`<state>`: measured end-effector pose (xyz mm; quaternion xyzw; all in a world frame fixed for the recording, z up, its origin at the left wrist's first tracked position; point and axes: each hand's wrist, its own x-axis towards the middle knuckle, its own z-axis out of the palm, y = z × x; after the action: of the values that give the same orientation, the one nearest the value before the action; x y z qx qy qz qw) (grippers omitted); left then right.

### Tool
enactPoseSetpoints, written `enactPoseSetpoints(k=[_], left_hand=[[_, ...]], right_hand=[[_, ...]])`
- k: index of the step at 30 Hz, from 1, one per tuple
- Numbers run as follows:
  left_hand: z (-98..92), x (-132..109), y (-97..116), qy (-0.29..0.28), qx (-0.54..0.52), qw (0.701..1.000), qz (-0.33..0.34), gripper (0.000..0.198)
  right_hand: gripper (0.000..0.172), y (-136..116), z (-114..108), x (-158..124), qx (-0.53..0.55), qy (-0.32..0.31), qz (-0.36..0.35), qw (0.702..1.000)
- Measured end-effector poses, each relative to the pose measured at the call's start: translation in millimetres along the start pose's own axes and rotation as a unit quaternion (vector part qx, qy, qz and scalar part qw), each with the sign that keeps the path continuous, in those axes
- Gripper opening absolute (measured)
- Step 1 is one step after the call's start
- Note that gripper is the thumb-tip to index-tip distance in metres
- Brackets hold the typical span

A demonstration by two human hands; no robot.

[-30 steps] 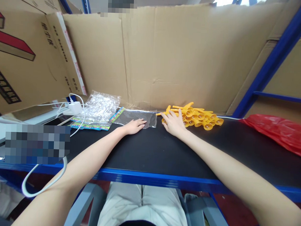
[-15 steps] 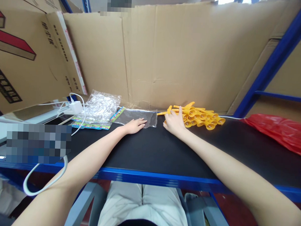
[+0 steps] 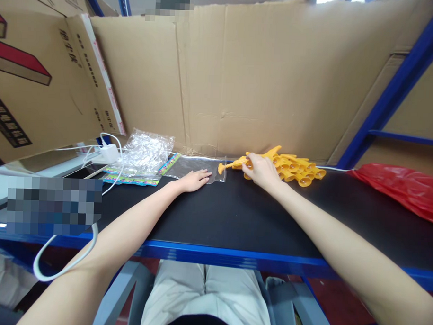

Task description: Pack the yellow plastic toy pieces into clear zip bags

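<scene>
Fingers (image 3: 251,164) of the right hand (image 3: 261,171) pinch one yellow plastic suction-cup stick (image 3: 229,166); left hand (image 3: 193,179), laid flat, should pin the clear plastic bag (image 3: 182,167) firmly.

toy (image 3: 231,165): yellow plastic, thin stem, round end pointing left, tip at bag's right edge
bag (image 3: 186,166): clear, lying flat
pile (image 3: 298,166): same yellow toys, heaped just right of bag

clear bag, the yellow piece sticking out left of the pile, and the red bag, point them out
clear bag (image 3: 188,165), head view, on its bare flat middle
yellow piece (image 3: 232,165), head view, on its thin stem
red bag (image 3: 396,187), head view, on its crumpled top
</scene>
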<state>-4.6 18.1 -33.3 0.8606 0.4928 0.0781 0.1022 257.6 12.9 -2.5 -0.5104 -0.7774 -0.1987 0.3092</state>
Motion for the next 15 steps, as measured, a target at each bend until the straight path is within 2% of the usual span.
enactPoseSetpoints(k=[4,8,15], left_hand=[[0.0,-0.2,0.0,0.002,0.000,1.000,-0.001,0.052],[0.4,-0.2,0.1,0.005,-0.002,1.000,0.000,0.053],[1.6,1.1,-1.8,0.006,0.004,1.000,-0.001,0.053]], right_hand=[[0.021,8.4,0.7,3.9,0.100,0.032,0.061,0.993],[0.019,13.9,-4.1,9.5,0.181,0.059,0.132,0.973],[0.015,17.8,-16.6,15.0,0.267,0.053,0.223,0.936]])
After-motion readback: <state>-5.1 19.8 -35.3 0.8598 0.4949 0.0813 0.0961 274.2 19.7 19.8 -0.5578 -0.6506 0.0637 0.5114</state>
